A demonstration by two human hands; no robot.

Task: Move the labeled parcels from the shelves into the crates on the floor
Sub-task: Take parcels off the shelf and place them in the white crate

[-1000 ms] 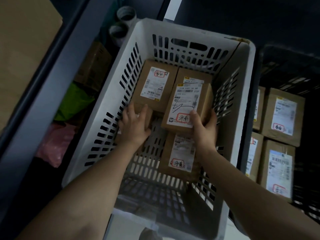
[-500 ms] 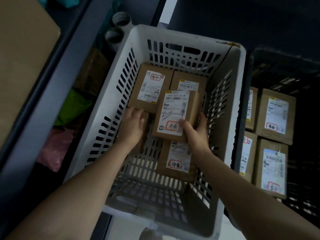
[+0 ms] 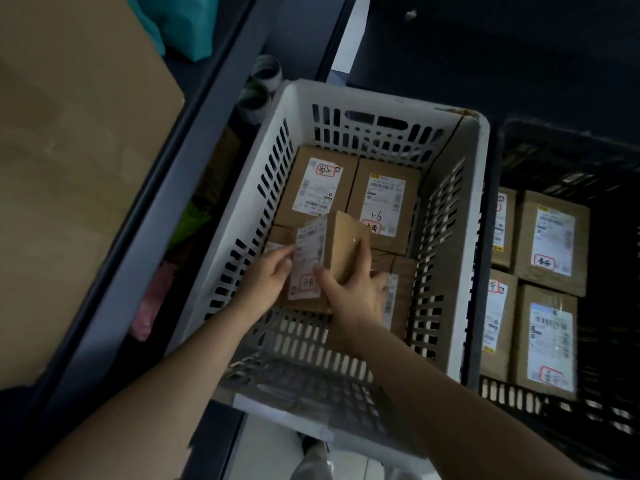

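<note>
A white slotted crate (image 3: 464, 216) stands on the floor below me. Two labeled cardboard parcels lie flat at its far end, one on the left (image 3: 317, 187) and one on the right (image 3: 384, 206). Another parcel (image 3: 398, 303) lies near the right wall. My right hand (image 3: 353, 289) grips a small labeled parcel (image 3: 332, 251), tipped up on its edge with its label facing left. My left hand (image 3: 273, 271) pinches that parcel's label side. A further parcel beneath is mostly hidden by my hands.
A black crate (image 3: 568, 147) at the right holds several labeled parcels (image 3: 550, 244). A grey shelf frame (image 3: 166, 216) runs along the left, with a large cardboard box (image 3: 69, 168) on it and green and pink bags (image 3: 187, 226) below. Two tape rolls (image 3: 263, 81) sit behind the white crate.
The parcel in my right hand has turned from lying label-up to standing on edge and has moved left and down. My left hand has come off the lower parcel onto it.
</note>
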